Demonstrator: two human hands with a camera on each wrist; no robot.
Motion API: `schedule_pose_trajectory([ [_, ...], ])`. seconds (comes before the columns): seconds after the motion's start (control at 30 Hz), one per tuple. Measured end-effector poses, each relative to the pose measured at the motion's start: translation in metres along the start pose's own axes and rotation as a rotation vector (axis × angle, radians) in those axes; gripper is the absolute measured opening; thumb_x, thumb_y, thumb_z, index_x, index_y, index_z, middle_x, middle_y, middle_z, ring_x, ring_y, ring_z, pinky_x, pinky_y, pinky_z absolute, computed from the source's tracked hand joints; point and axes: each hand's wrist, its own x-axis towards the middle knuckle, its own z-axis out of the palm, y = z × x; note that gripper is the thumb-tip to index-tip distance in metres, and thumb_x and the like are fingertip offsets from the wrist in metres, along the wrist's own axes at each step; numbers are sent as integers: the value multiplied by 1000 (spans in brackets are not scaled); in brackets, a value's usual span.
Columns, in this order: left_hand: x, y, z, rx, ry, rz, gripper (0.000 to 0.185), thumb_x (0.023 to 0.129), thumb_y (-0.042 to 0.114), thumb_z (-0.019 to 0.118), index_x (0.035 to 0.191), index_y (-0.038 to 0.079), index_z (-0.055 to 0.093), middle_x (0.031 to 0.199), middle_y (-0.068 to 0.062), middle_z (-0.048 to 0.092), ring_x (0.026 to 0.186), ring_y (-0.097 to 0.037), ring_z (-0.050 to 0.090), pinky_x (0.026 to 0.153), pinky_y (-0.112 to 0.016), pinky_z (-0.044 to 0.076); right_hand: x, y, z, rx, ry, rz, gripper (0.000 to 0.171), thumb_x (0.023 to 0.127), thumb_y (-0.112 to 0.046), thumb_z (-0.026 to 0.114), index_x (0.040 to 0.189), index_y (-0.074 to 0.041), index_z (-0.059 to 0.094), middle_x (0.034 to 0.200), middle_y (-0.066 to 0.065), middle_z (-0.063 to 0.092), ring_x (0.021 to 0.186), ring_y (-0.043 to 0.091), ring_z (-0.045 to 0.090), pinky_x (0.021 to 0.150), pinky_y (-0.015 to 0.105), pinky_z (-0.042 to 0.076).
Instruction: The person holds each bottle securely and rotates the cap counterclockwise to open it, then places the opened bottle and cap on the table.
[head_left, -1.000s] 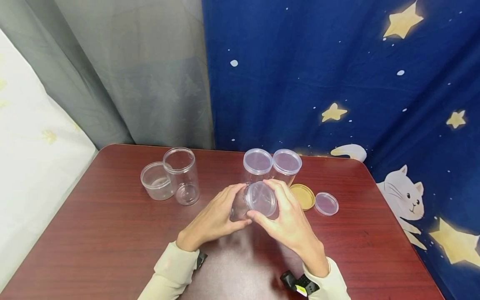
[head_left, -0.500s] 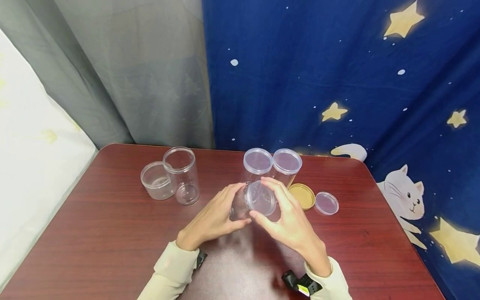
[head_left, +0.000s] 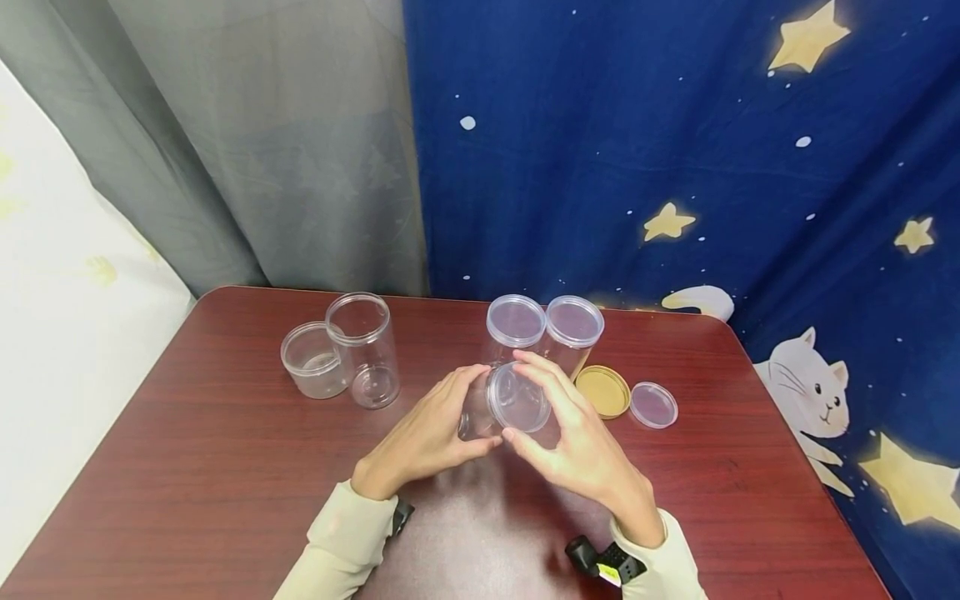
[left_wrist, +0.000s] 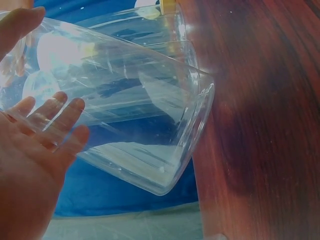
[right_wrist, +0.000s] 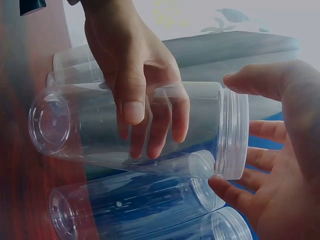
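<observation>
My left hand (head_left: pixel 427 442) grips the body of a clear plastic jar (right_wrist: pixel 202 112), thumb on one side and fingers on the other. The jar is held tilted over the table, its base toward the lower left in the right wrist view. A clear lid (head_left: pixel 519 402) covers its mouth. My right hand (head_left: pixel 581 437) holds this lid by its edge, with thumb and fingers curved round the rim. In the left wrist view the jar's base (left_wrist: pixel 197 125) faces the table, and my left fingers (left_wrist: pixel 67 117) lie along its wall.
Behind the hands stand two lidded clear jars (head_left: pixel 516 321), side by side. A gold lid (head_left: pixel 603 392) and a clear lid (head_left: pixel 654 406) lie to their right. On the left are an open tall jar (head_left: pixel 363 354) and an open short jar (head_left: pixel 309 367). Curtains hang behind the table (head_left: pixel 225 483).
My right fingertips have shifted left along the lid's far edge and the thumb slightly right along its near edge. The left hand stays in place on the jar.
</observation>
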Motion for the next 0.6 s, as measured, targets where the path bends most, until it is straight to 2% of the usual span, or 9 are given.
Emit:
schedule_pose_trajectory([
  [0.6, -1, 0, -1, -13, -26, -13, 83, 77, 37, 82, 143, 8, 40, 133, -1, 53, 119, -15, 53, 103, -35, 45, -1, 2, -2, 50, -27, -64, 71, 79, -13, 74, 143, -9, 44, 154, 6, 40, 141, 23, 39, 114, 25, 31],
])
